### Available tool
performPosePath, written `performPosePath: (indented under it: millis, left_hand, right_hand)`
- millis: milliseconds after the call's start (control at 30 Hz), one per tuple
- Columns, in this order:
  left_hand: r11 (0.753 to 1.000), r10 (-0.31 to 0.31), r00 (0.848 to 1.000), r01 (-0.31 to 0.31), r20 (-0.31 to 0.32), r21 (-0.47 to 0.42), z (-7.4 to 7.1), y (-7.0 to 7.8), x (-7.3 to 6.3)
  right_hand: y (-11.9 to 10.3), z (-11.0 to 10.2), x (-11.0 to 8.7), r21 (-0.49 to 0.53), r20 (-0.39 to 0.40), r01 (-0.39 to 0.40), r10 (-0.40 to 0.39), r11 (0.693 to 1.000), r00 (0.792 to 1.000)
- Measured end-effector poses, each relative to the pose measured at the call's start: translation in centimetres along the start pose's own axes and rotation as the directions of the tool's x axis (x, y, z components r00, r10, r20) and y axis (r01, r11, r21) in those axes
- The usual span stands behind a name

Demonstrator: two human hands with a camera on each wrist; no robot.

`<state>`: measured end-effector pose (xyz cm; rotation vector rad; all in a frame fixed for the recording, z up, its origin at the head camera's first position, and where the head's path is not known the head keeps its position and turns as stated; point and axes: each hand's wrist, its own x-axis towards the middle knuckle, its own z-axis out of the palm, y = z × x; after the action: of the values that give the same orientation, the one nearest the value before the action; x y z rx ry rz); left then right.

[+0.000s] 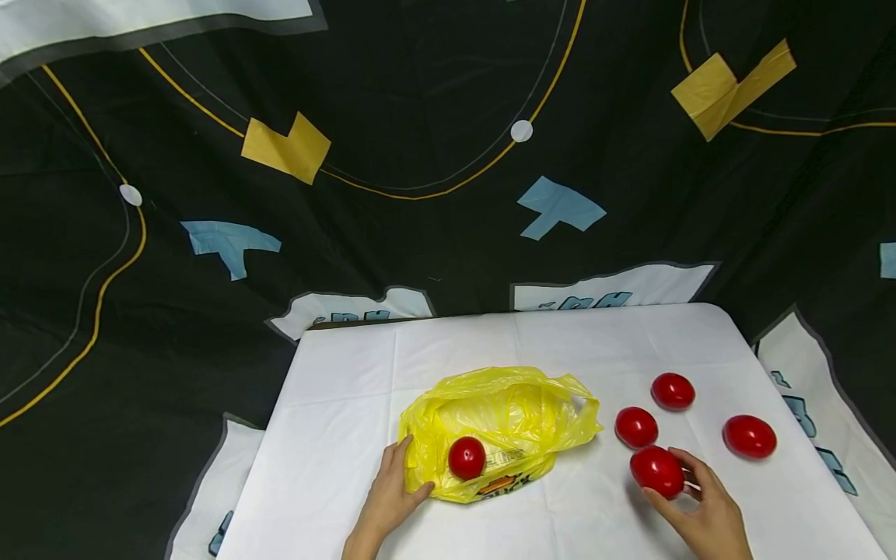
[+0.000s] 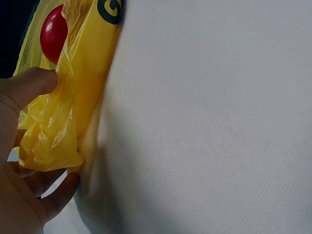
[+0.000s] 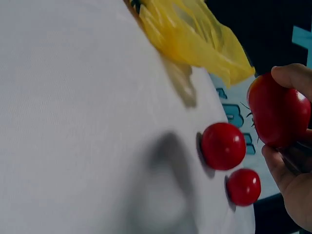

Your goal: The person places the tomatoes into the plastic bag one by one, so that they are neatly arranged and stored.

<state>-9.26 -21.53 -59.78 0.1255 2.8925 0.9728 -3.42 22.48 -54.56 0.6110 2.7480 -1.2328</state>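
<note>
A yellow plastic bag [image 1: 504, 393] lies on its side with its mouth spread toward me, and one red tomato [image 1: 466, 457] sits inside it. My left hand [image 1: 392, 494] grips the bag's left edge; in the left wrist view the thumb [image 2: 39, 83] lies on the near side of the plastic and the other fingers are behind it. Right of the bag, my right hand [image 1: 703, 513] holds a tomato [image 1: 656, 471] between thumb and fingers. In the right wrist view this held tomato [image 3: 279, 111] is raised over the table, its green stem end partly visible.
Three more tomatoes lie on the right: one [image 1: 636, 427] just behind the held one, another [image 1: 673, 391] farther back, the third [image 1: 750, 436] nearer the right edge. A white cloth [image 1: 336, 435] covers the table. A dark patterned curtain [image 1: 420, 249] hangs behind it.
</note>
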Motion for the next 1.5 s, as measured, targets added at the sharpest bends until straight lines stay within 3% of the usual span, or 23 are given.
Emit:
performPosePath:
  millis: [267, 633, 967, 1067, 1500]
  left_hand:
    - [1.0, -0.003, 1.0, 0.003, -0.003, 0.006, 0.0, 0.1, 0.0]
    - [1.0, 0.01, 1.0, -0.01, -0.011, 0.003, 0.0, 0.0, 0.1]
    - [1.0, 0.008, 1.0, -0.008, -0.01, 0.009, 0.0, 0.1, 0.0]
    - [1.0, 0.007, 1.0, -0.007, -0.008, 0.007, 0.0, 0.1, 0.0]
    - [1.0, 0.01, 1.0, -0.009, -0.011, 0.019, 0.1, 0.1, 0.0]
  right_hand:
    - [-2.2, 1.0, 0.2, -0.013, -0.074, 0.179, -0.179, 0.984, 0.981]
    - [-4.4, 2.8, 1.0, -0.003, -0.155, 0.41, -0.405, 0.912, 0.901]
    - [-5.7, 5.0, 1.8, 0.048, -0.147, 0.528, -0.517, 0.848, 0.843]
    - [-6.1, 5.5, 1.8, 0.063, -0.14, 0.54, -0.528, 0.839, 0.837]
    - [-7.7, 7.5, 1.9, 0.109, -0.058, 0.534, -0.531, 0.838, 0.845]
